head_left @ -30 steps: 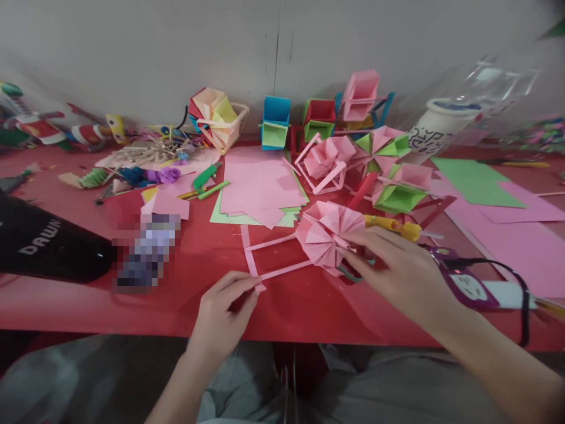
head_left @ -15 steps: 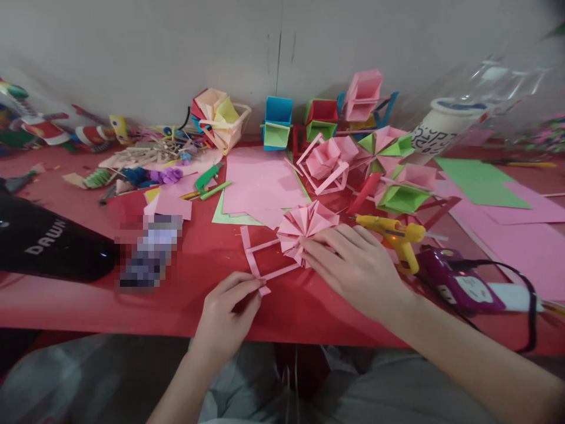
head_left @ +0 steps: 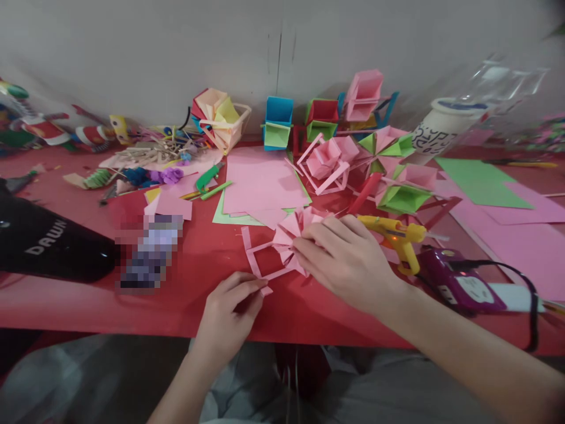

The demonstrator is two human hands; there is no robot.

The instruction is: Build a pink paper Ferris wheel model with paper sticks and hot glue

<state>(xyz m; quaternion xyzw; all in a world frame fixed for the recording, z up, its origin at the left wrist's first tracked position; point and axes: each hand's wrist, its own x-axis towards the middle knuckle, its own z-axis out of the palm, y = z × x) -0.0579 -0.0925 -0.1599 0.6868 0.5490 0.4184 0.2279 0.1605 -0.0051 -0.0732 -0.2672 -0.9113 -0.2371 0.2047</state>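
Note:
My right hand [head_left: 344,259] is closed on a pleated pink paper rosette [head_left: 289,232], covering much of its right side. The rosette rests against a frame of folded pink paper strips [head_left: 252,259] lying on the red table. My left hand [head_left: 233,309] pinches the near end of that frame, where a short strip end pokes out past the fingertips. Just beyond my right hand lies a yellow hot glue gun [head_left: 399,235] with a small orange light lit.
A purple power strip [head_left: 468,282] with a black cord sits at right. Folded paper models [head_left: 329,159] stand along the wall. Pink paper sheets [head_left: 265,182] lie behind my hands. At left are a black DAWN-marked object [head_left: 53,235], a blurred-out flat item [head_left: 152,253] and a green cutter [head_left: 207,178].
My right hand has shifted slightly left and nearer to me, and the rosette has moved and turned with it. My left hand stays at the frame's near end.

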